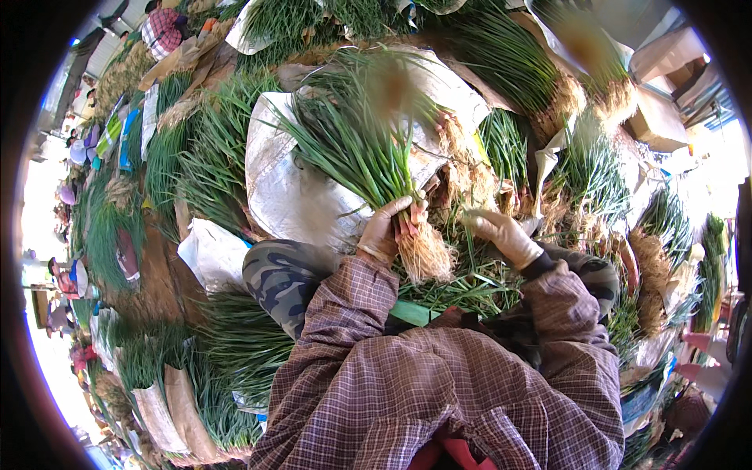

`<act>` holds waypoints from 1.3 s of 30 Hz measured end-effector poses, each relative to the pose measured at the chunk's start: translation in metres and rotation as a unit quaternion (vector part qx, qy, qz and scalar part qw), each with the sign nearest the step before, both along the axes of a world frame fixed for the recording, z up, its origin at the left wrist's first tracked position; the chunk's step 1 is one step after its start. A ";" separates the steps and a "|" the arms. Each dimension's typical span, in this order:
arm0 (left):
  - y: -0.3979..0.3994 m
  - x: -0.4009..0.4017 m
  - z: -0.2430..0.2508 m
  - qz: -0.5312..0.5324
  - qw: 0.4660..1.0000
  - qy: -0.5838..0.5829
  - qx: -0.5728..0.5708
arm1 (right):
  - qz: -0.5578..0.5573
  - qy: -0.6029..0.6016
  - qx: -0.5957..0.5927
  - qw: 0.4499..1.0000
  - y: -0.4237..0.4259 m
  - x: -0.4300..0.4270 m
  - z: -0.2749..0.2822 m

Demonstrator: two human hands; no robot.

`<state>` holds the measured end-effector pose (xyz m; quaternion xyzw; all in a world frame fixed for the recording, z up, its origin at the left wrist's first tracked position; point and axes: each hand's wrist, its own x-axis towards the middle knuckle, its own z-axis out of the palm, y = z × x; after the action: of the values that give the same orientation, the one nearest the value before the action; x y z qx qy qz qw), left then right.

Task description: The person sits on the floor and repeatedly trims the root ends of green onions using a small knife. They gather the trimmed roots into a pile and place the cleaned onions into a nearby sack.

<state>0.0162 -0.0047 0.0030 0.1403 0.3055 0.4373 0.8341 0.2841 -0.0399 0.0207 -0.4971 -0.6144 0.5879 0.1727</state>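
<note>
In the middle of the head view, my left hand [380, 232] in a pale glove grips a bunch of green onions [376, 170] just above the reddish bulbs. The tangled straw-coloured roots [424, 255] hang toward me, and the leaves fan out away over a white woven plastic sack [282, 182]. To the right, my gloved right hand [499, 229] is apart from the bunch, its blurred fingers extended, and I see nothing held in it. Other rooty onions [470, 182] lie just beyond it. Loose green leaves [470, 288] cover the ground between my knees.
Large heaps of green onions [217, 147] surround me, with more bundles [517, 64] at the upper right. A crumpled white sack [214, 252] lies by my left knee. A cardboard box [658, 120] stands far right. A person in a checked shirt [161, 32] is at upper left.
</note>
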 end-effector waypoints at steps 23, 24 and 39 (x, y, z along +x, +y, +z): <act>-0.076 0.058 -0.024 -0.108 0.965 0.223 0.082 | -0.008 0.357 -0.212 0.910 -0.031 -0.042 -0.056; -0.076 0.052 -0.029 -0.126 0.956 0.246 0.094 | -0.020 0.315 -0.243 0.917 -0.035 -0.049 -0.060; -0.074 0.007 0.122 -0.071 0.250 0.633 0.729 | 0.127 0.108 -0.219 0.961 -0.030 0.023 0.106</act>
<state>0.0236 -0.0787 0.1251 0.9417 0.2760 0.1843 -0.0562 0.3073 -0.0704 0.1271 -0.3739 -0.5062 0.7756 0.0491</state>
